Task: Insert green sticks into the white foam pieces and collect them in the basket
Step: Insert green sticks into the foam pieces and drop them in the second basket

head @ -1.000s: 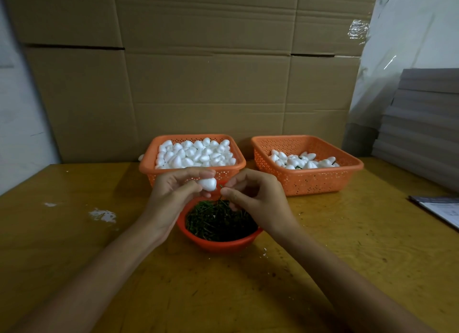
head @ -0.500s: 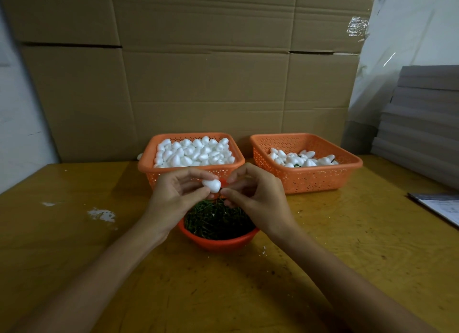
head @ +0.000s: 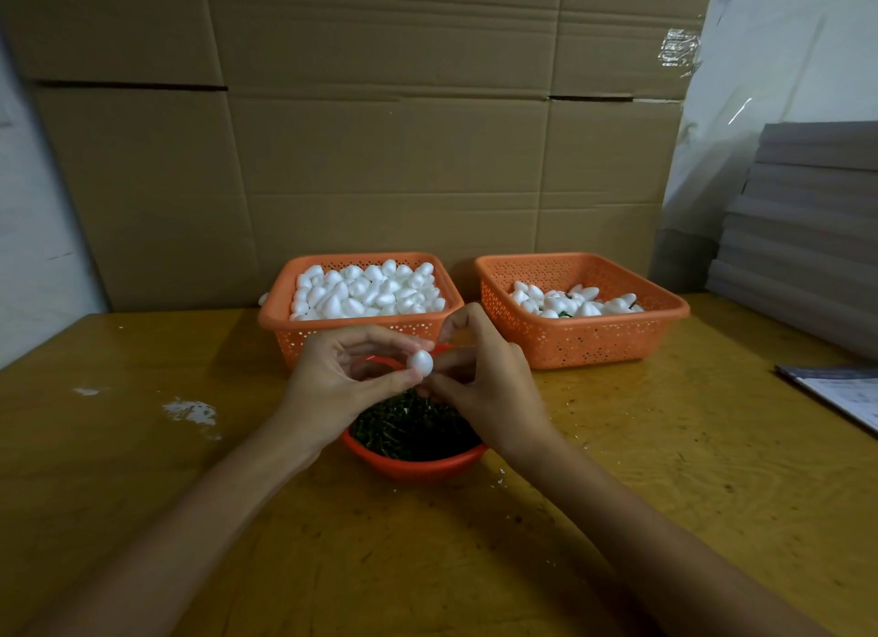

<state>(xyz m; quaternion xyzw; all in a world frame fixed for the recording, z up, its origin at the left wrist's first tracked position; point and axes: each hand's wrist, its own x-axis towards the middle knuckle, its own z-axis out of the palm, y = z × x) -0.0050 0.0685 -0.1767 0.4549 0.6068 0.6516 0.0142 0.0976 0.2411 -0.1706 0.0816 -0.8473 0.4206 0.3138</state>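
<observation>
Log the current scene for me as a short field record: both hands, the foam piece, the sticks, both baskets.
left hand: pinches the foam piece
foam piece: held above the red bowl, between both hands
right hand: fingertips at the piece; any stick is hidden
red bowl: holds the green sticks
left basket: heaped with bare foam pieces
right basket: partly filled, some green showing
table: white crumbs at left
</observation>
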